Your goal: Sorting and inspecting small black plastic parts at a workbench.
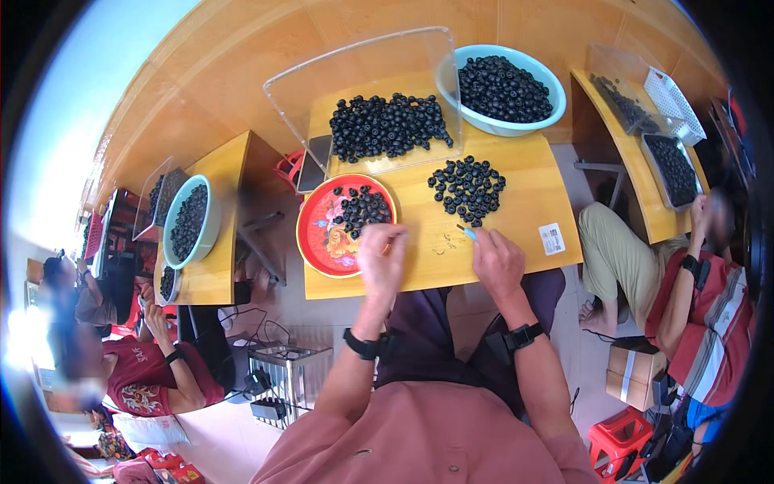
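My left hand (382,256) is pinched closed at the right rim of a red floral tray (321,256); what its fingers hold, if anything, is too small to name. Inside that tray lies a cluster of round black beads (363,210) with small holes. My right hand (497,260) is closed on a thin tool with a light-blue end (468,231), held over the wooden table (528,194). Just beyond it is a loose pile of black beads (468,189). Small dark crumbs (446,244) lie on the wood between my hands.
A clear plastic guard (367,50) stands behind a larger bead heap (387,125). At the back right sits a light-blue basin (556,101) full of beads. A white label (552,239) is on the table's right side. Other people sit at tables (214,274) on both sides.
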Demonstrator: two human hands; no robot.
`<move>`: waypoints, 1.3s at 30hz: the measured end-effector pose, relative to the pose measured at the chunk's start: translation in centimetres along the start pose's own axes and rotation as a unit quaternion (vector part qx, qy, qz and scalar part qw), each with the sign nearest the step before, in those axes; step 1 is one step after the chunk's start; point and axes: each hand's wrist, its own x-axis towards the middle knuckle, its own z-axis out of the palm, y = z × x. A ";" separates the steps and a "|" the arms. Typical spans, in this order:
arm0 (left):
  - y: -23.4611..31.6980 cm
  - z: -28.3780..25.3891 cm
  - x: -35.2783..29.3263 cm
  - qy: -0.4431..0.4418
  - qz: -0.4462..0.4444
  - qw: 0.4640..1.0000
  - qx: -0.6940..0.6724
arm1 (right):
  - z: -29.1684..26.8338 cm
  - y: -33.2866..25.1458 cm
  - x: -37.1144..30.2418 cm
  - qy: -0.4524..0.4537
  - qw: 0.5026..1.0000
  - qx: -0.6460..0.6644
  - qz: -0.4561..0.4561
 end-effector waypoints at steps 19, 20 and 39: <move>0.0 8.0 3.2 -0.214 -0.003 0.976 0.036 | 0.0 0.0 0.3 0.041 0.999 0.004 0.009; 0.0 8.0 3.3 -0.214 0.001 0.976 0.029 | -0.1 0.0 0.2 0.037 0.999 0.000 0.012; 0.3 7.6 3.0 -0.189 -0.016 0.979 0.077 | -0.1 0.0 0.4 0.022 1.000 0.000 0.017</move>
